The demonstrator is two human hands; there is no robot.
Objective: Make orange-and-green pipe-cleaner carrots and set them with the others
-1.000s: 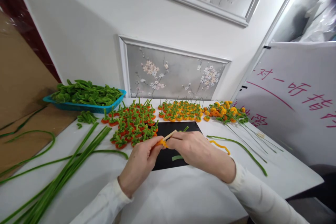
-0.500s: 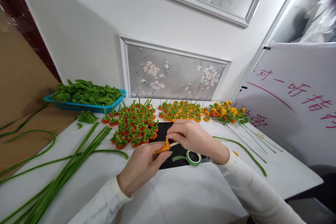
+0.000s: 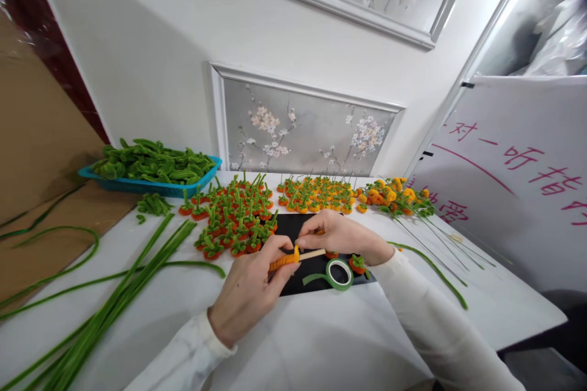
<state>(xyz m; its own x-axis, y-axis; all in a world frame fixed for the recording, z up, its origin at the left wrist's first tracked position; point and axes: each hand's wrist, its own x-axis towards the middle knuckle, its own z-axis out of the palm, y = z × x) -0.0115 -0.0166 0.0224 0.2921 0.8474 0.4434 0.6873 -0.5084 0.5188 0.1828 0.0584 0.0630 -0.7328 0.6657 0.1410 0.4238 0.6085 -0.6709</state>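
My left hand (image 3: 247, 287) grips a thin pale wooden stick (image 3: 313, 254) with an orange pipe cleaner (image 3: 283, 262) coiled round it. At the coil's right end, my right hand (image 3: 343, 237) has thumb and fingers pinched near the pipe cleaner's raised end; a bit of orange shows by those fingers. Both hands are over a black mat (image 3: 293, 223). Just below the right hand lies a roll of green tape (image 3: 340, 287), its loose end stretched left. An orange piece with a green top (image 3: 357, 263) sits by the right wrist.
Rows of orange pieces with green stems (image 3: 238, 226) stand behind the left hand. Yellow-orange flowers on wire stems (image 3: 397, 195) lie at back right. A blue basket of green leaves (image 3: 151, 180) is at back left. Long green pipe cleaners (image 3: 119, 293) cross the table's left side.
My right hand has shifted slightly right and its fingers have opened a little from the coil. More of the stick and the pieces by the right wrist now show.
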